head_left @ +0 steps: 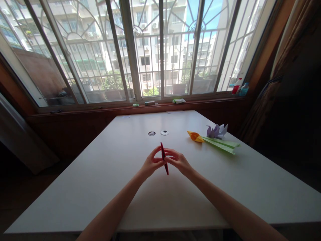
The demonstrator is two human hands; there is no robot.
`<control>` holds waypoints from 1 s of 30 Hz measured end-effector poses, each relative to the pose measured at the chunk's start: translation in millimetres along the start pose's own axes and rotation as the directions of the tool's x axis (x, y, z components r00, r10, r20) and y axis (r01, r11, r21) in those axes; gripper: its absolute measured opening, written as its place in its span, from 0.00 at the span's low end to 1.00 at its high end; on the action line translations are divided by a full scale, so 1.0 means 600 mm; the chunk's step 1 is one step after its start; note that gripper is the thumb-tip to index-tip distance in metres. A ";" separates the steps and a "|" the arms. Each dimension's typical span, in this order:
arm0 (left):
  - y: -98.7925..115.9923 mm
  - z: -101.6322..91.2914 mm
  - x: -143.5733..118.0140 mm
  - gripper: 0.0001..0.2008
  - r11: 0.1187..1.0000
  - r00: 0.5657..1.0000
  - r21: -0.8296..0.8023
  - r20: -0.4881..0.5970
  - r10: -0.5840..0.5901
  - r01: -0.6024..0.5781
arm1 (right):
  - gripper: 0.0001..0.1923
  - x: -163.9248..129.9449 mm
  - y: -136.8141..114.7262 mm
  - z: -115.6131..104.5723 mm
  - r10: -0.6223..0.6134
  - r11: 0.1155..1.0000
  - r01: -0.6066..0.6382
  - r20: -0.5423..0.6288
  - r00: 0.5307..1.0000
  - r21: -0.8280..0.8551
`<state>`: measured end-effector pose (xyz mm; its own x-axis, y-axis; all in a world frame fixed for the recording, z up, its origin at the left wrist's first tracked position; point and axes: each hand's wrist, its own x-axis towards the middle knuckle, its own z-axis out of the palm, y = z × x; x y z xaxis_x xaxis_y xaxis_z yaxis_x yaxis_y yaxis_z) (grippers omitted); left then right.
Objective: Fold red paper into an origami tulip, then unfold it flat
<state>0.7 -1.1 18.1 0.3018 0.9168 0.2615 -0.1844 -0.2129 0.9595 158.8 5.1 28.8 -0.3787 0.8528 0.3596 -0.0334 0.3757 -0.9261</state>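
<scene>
Both hands are meeting above the middle of the white table [100, 187], pinching a narrow red folded paper [164, 163] that is standing nearly on edge between them, its long axis running away from the viewer and tilted slightly to the right. The left hand [151, 164] is closing thumb and fingers on the paper's left face; the right hand [179, 161] is closing on the right face, fingers curled in and only a sliver of paper showing between the two grips. Judging from the slim, flattened form, a crease is being pressed or a flap is being held shut midway through an origami fold; the next move would call for keeping the layers aligned while the fingertips slide along the edge, since a slip would skew the crease. To the right, well apart from the hands, finished paper pieces are lying on the table: an orange folded flower [195, 136] touching a green paper stem [222, 144], and just behind them a purple paper flower [216, 130]. Two small round discs [164, 133] are sitting near the table's far centre. On the windowsill [112, 107], bottles [239, 87] are standing at the right end; their contents cannot be told, and no open container is in view.
</scene>
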 end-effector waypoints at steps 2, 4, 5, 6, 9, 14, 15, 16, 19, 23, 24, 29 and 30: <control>-0.001 0.000 0.000 0.31 1.000 1.000 -0.001 -0.006 0.004 -0.004 | 0.19 -0.001 0.000 0.001 0.000 1.000 0.000 0.007 1.000 0.013; -0.002 -0.001 0.001 0.31 1.000 1.000 -0.007 -0.013 0.006 -0.006 | 0.19 -0.002 0.000 0.002 0.000 1.000 0.000 0.012 1.000 0.022; -0.002 -0.001 0.001 0.31 1.000 1.000 -0.011 -0.018 0.006 -0.006 | 0.19 -0.002 0.000 0.002 -0.005 1.000 0.005 0.009 1.000 0.022; -0.002 -0.002 0.001 0.30 1.000 1.000 -0.015 -0.020 0.006 -0.006 | 0.18 -0.002 0.001 0.001 -0.016 1.000 0.016 0.003 1.000 0.014; -0.001 -0.003 0.001 0.30 1.000 1.000 -0.014 -0.017 0.004 -0.004 | 0.15 -0.002 0.003 -0.002 -0.061 0.997 0.060 -0.031 0.998 -0.040; 0.000 -0.001 0.000 0.29 1.000 1.000 0.022 0.017 0.018 -0.018 | 0.13 -0.005 0.003 0.000 -0.091 0.978 0.072 -0.091 0.992 -0.198; -0.002 -0.001 -0.001 0.29 0.998 0.999 0.053 0.028 0.024 -0.026 | 0.13 -0.006 0.003 0.002 -0.101 0.968 0.075 -0.097 0.990 -0.239; -0.004 0.001 -0.002 0.28 0.994 0.999 0.102 0.037 0.040 -0.044 | 0.13 -0.007 0.003 0.004 -0.116 0.956 0.083 -0.101 0.988 -0.280; -0.010 0.008 -0.007 0.27 0.922 0.983 0.342 0.040 0.180 -0.182 | 0.14 -0.010 0.007 0.011 -0.185 0.908 0.125 -0.114 0.976 -0.401; -0.007 0.023 -0.020 0.28 0.722 0.930 0.605 0.093 0.355 -0.335 | 0.20 -0.015 0.014 0.015 -0.243 0.862 0.140 -0.154 0.958 -0.487; -0.005 0.026 -0.023 0.28 0.689 0.930 0.643 0.103 0.353 -0.333 | 0.22 -0.017 0.015 0.015 -0.254 0.862 0.151 -0.155 0.955 -0.484; -0.002 0.037 -0.030 0.33 0.576 0.908 0.727 0.161 0.387 -0.375 | 0.23 -0.026 0.011 0.022 -0.329 0.850 0.218 -0.161 0.931 -0.479; -0.004 0.038 -0.029 0.35 0.565 0.901 0.730 0.165 0.400 -0.385 | 0.23 -0.027 0.011 0.025 -0.336 0.849 0.222 -0.165 0.927 -0.480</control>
<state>17.0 -24.5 13.6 0.3528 0.6855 0.6369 0.4623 -0.7195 0.5183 150.9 -11.5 15.2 -0.1873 0.7244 0.6634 0.3310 0.6824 -0.6517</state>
